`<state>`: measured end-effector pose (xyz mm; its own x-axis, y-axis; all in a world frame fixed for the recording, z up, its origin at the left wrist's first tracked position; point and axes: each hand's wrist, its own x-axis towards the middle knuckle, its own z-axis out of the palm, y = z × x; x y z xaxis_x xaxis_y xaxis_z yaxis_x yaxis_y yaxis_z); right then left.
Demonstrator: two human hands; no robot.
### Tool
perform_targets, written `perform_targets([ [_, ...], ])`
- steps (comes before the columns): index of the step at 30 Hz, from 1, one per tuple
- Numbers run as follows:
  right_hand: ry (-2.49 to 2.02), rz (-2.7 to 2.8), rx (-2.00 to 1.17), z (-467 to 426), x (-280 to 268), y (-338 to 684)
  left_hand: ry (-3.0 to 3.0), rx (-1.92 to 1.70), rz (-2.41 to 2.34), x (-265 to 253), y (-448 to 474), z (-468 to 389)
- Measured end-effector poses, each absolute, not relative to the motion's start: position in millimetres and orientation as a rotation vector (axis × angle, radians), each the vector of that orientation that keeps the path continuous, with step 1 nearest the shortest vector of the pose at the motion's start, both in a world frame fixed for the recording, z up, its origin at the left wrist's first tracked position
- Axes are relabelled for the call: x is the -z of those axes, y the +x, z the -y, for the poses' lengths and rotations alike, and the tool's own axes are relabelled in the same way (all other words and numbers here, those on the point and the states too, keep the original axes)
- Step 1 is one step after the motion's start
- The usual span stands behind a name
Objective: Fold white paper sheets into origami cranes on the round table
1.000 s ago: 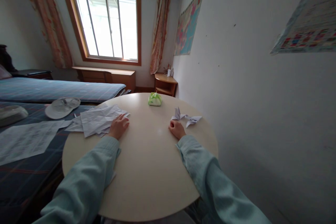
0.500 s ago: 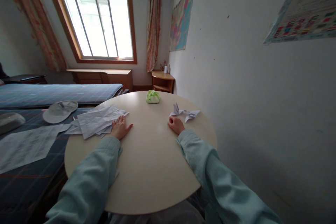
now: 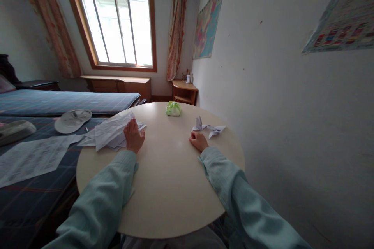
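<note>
My left hand (image 3: 134, 136) is at the right edge of a loose pile of white paper sheets (image 3: 109, 132), its fingers stretched out and nothing held in it. Whether its side touches the top sheet I cannot tell. On the right, my right hand (image 3: 199, 141) rests as a fist on the round cream table (image 3: 163, 179); no object shows in it. Just beyond that fist sit two folded paper pieces: one (image 3: 199, 124) has a point standing up, and the other (image 3: 216, 130) lies flatter to its right.
A green and white tissue pack (image 3: 173, 109) stands at the table's far side. To the left, a bed with a plaid cover (image 3: 37, 124) holds a pale cap (image 3: 73, 121) and a large printed sheet (image 3: 35, 157). A white wall (image 3: 280, 116) runs close along the right.
My left hand has lifted and tipped upright from lying flat with its thumb spread on the sheets' edge. The right fist stays by the folded papers. The view has shifted slightly.
</note>
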<state>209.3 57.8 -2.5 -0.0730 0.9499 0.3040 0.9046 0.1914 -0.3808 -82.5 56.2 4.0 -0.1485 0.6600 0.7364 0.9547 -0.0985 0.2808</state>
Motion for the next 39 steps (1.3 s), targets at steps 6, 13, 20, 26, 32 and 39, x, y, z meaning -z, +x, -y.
perform_targets([
  [6, -1.678, 1.949, -0.158, -61, 5, 210, -2.198, 1.372, 1.277, -13, -53, -37],
  [13, -1.523, 1.727, -0.501, -68, 15, 210, -2.774, 1.475, 1.118, -2, 1, 0],
  [20, -1.508, 1.814, -0.088, -69, 13, 210, -3.299, 1.379, 1.375, -7, 18, 20],
  [26, -1.305, 2.25, -0.116, -61, 15, 201, -3.432, 1.252, 1.607, -3, 15, 10],
  [32, -1.442, 2.406, -0.134, -55, 18, 187, -3.011, 0.583, 1.501, 12, 7, -9],
  [39, -1.447, 2.388, -0.105, -48, 11, 181, -2.63, 0.33, 1.869, 18, -9, -50],
])
